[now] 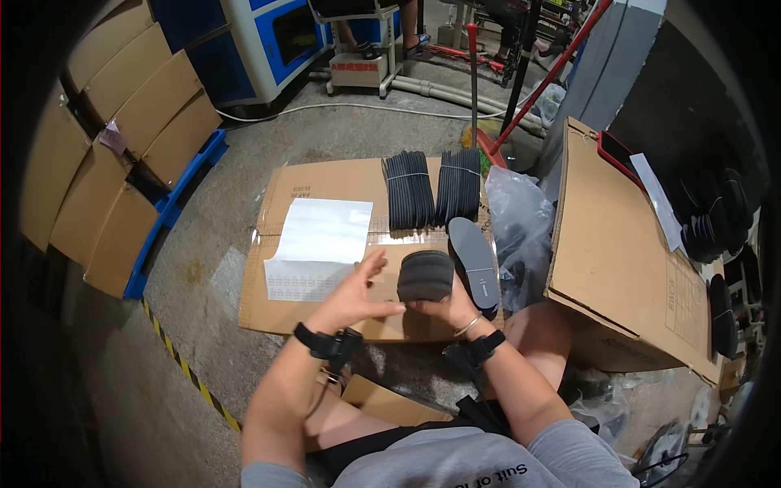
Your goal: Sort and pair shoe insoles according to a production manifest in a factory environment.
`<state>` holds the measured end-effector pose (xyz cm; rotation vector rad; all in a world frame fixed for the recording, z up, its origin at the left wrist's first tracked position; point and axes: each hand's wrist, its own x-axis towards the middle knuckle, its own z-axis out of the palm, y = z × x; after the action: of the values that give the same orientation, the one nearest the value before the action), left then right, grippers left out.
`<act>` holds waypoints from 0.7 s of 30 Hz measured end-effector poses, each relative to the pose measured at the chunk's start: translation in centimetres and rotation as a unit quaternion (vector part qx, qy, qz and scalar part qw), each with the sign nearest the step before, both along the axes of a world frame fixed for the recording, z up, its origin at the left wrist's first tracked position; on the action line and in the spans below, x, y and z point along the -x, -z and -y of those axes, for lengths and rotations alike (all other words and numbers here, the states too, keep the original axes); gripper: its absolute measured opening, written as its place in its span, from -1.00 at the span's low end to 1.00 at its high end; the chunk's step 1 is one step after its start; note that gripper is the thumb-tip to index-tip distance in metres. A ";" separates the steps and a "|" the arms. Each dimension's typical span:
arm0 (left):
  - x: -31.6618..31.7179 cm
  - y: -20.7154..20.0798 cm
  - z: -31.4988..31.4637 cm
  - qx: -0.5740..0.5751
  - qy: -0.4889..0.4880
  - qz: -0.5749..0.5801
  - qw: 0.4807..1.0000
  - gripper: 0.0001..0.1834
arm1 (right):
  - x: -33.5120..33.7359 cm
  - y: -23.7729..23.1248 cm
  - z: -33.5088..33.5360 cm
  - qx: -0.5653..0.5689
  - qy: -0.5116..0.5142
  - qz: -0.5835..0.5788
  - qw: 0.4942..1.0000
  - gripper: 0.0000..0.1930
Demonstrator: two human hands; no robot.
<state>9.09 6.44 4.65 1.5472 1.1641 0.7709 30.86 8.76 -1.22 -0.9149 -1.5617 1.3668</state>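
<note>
Gripping insole stack (425, 278): right grip (455, 307) pinching it, left grip (348, 299) spread; far bundles (411, 192) banded, held stack's banding unseen.

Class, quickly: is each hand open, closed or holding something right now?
Left hand: open beside the dark insole stack; whether it touches cannot be told.
Right hand: closed on that stack, holding it.

Cartons (154, 93) stand on a blue pallet (167, 215); striped tape (188, 368) runs from its near corner; beyond it stands a blue-and-white machine (254, 49), well rightward a grey pillar (612, 61).
</note>
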 end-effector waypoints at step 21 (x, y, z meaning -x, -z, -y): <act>-5.0 5.3 3.7 0.115 -0.128 0.186 0.967 -0.57 | 0.6 -1.9 2.9 0.085 -0.079 0.020 0.993 -0.37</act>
<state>14.07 2.75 -0.67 1.0170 1.1346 1.0087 30.23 5.83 0.68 -0.9410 -1.5933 1.6232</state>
